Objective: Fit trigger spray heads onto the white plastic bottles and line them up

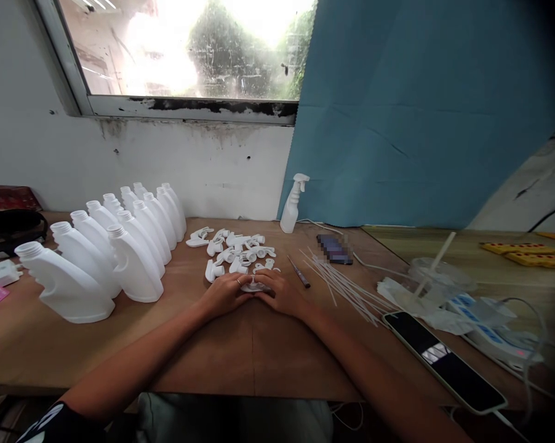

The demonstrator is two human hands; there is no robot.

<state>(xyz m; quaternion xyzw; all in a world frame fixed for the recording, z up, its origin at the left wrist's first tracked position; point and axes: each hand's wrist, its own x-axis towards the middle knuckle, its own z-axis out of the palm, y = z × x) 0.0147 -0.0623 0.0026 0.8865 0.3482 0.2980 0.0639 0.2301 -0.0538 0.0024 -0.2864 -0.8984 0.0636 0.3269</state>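
A translucent plastic piece (pixel 254 285) sits between the curled fingers of my left hand (pixel 226 293) and right hand (pixel 281 293); I cannot tell whether they pinch it. White spray heads (pixel 238 264) lie just beyond on the counter (pixel 213 360).

1 head-worn camera is looking forward and down over the table's near edge (pixel 254 384), viewing the left hand (pixel 226 292) and right hand (pixel 280 293) from nearby, facing the wall (pixel 199 166) beyond.
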